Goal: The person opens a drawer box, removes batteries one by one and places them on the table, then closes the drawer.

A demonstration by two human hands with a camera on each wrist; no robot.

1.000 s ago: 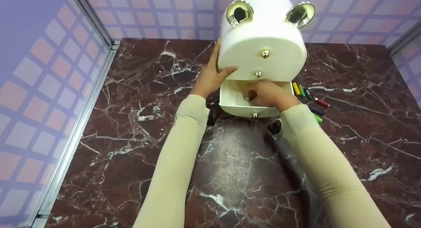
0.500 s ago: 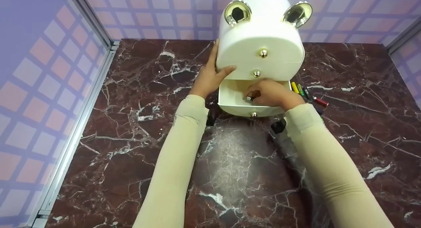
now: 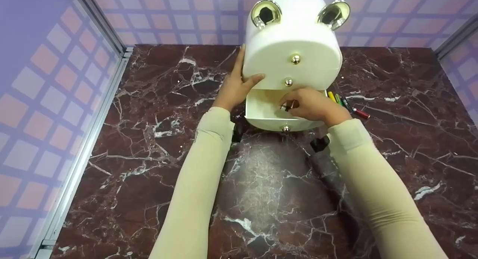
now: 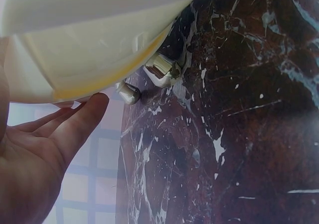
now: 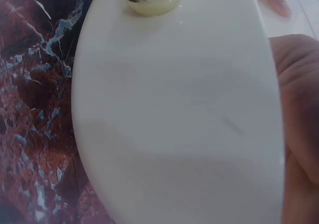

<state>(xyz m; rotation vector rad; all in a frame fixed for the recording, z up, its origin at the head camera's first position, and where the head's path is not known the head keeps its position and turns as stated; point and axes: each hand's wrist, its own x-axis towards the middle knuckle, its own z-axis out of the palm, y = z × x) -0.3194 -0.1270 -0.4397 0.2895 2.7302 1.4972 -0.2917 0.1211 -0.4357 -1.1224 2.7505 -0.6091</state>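
A white rounded mini drawer cabinet [image 3: 295, 49] with two gold ring ears and gold ball knobs stands at the back of the table. Its bottom drawer [image 3: 257, 109] is pulled out. My left hand [image 3: 233, 87] rests along the cabinet's left side, thumb on the front; its extended fingers [image 4: 82, 124] touch the shell in the left wrist view. Inside the drawer, my right hand [image 3: 312, 105] pinches a small dark cylinder with a silvery end [image 3: 283, 107], mostly hidden by the fingers. The drawer front [image 5: 174, 109] fills the right wrist view and covers most of that hand.
Several small coloured cylinders, battery-like, lie right of the drawer, among them a yellow one [image 3: 331, 96] and a red one [image 3: 361, 113]. The dark marbled table [image 3: 149, 184] is bounded by a tiled back wall [image 3: 179, 19] and a left wall [image 3: 41, 113] with a metal rail.
My right hand has shifted slightly right and its wrist has turned within the drawer, with the small cylinder still pinched. The left hand holds its place on the cabinet; the head view shifted a little.
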